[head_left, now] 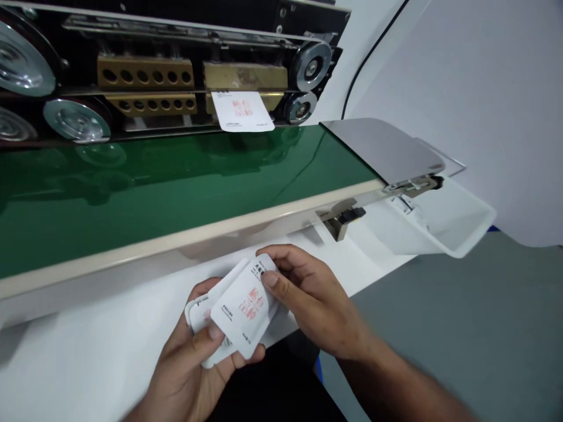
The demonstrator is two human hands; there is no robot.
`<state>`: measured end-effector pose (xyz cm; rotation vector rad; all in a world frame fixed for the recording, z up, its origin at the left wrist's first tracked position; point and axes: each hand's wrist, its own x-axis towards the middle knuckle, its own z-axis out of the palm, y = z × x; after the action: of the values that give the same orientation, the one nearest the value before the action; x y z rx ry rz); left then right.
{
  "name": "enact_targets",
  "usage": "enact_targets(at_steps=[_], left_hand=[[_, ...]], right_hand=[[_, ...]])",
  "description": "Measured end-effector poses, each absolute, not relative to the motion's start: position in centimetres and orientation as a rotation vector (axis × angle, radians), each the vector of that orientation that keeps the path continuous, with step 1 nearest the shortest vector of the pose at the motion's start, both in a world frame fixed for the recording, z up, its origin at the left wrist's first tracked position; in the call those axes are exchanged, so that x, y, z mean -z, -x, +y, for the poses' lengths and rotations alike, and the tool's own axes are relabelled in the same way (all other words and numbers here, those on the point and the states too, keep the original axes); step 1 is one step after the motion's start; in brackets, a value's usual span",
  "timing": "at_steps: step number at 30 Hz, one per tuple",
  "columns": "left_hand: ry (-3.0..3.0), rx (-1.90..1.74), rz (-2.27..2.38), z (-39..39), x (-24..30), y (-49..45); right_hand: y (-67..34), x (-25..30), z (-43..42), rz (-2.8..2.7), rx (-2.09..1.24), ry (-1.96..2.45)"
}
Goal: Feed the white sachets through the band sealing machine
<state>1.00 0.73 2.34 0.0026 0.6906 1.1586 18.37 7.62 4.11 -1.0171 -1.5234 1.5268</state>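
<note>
Both my grips are closed on a small stack of white sachets [240, 308] with red print. My left grip [189, 369] cradles it from beneath, palm up, with the thumb pressed on the top face. My right grip [316, 299] comes over it from above, fingers across the far edge and thumb on the same face. The stack sits between them, its long axis seeming to slant from lower left to upper right, though the sachets are so nearly square that I can't be sure.

Straight ahead of the grip and well apart from it, a single white sachet [241, 111] with matching print stands against the brass blocks [244, 76] of the band sealer [303, 67], its lower edge over the green conveyor belt [176, 181]. My right grip is the nearer of the two to it, its fingers just short of the belt's cream edge rail [189, 237]. The belt runs crosswise ahead of me. Off to the right of the grip, at the belt's end, are a steel guide plate [382, 149] and a white tray [440, 220]. Beneath my grips is a white surface [88, 357].
</note>
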Motion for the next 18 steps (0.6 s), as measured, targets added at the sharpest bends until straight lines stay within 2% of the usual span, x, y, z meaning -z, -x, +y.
enact_targets(at_steps=[5,11,16,18], left_hand=[[0.028,-1.146,0.8,0.6,-2.4,-1.3],[0.03,-1.099,0.953,1.3,-3.0,-1.7],[-0.045,-1.041,0.891,1.0,-3.0,-1.7],[-0.062,-1.029,0.874,0.9,-2.8,-1.7]], right_hand=[[-17.4,-3.9,7.4,-1.62,-1.421,1.077],[-18.0,-3.5,7.8,-1.665,-0.838,1.132],[-17.3,-3.7,7.6,-1.872,-0.41,1.118],[-16.8,-3.6,7.1,-1.838,-0.404,1.112]])
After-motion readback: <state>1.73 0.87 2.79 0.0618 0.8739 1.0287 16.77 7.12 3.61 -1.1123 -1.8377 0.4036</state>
